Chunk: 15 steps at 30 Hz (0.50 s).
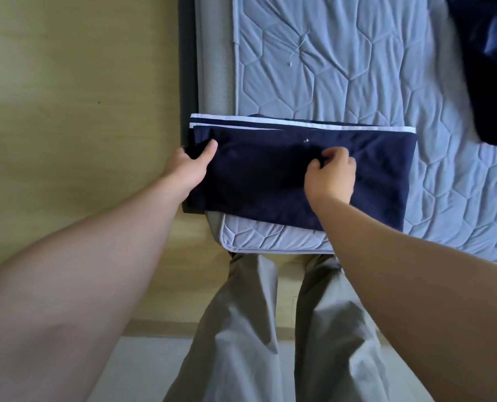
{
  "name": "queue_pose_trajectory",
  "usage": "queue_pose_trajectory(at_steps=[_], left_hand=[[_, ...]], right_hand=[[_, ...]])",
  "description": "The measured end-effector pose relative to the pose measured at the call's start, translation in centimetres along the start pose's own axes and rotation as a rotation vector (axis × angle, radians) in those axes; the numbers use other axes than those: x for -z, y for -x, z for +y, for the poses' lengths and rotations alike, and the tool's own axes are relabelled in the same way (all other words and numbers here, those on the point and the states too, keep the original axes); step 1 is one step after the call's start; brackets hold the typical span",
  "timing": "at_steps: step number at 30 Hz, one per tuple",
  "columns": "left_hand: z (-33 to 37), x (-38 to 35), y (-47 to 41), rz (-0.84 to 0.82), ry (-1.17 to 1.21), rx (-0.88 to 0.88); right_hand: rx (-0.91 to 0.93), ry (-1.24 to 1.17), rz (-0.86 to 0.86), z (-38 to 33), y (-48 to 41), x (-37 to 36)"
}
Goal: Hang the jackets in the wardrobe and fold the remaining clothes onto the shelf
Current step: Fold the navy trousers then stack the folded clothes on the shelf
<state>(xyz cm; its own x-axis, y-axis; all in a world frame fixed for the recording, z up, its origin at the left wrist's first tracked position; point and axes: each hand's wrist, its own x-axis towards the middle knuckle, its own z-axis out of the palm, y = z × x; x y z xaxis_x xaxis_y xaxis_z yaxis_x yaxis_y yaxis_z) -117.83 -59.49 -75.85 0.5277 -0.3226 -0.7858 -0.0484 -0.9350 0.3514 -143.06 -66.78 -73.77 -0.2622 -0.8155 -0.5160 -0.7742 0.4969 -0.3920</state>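
Navy-blue folded garment with white edge stripes [270, 181] lies on the near corner of the pale quilted mattress [357, 68], long axis left to right. The left hand [189, 165] grips its left end, thumb on top. The right hand [330, 175] pinches the cloth mid-length, probably at the fold line.

i look down on a bed [357, 68], its grey-blue quilted mattress on a dark frame [188, 68], over a yellowish wood floor [67, 82]; a paler grey strip [143, 369] lies nearest me.
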Motion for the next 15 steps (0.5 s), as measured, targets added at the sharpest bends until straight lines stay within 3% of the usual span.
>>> queue_pose_trajectory(at_steps=[6,9,15], left_hand=[[0.1,1.4,-0.4,0.009,-0.063,-0.043],[0.4,1.1,-0.2,0.032,-0.097,-0.087],[0.9,0.1,1.6,0.241,-0.197,-0.145]], right_hand=[[-0.24,0.199,0.195,4.3,-4.8,3.9],[-0.331,0.196,0.142,6.6,-7.3,5.6],[-0.378,0.042,-0.015,10.1,-11.7,7.9]])
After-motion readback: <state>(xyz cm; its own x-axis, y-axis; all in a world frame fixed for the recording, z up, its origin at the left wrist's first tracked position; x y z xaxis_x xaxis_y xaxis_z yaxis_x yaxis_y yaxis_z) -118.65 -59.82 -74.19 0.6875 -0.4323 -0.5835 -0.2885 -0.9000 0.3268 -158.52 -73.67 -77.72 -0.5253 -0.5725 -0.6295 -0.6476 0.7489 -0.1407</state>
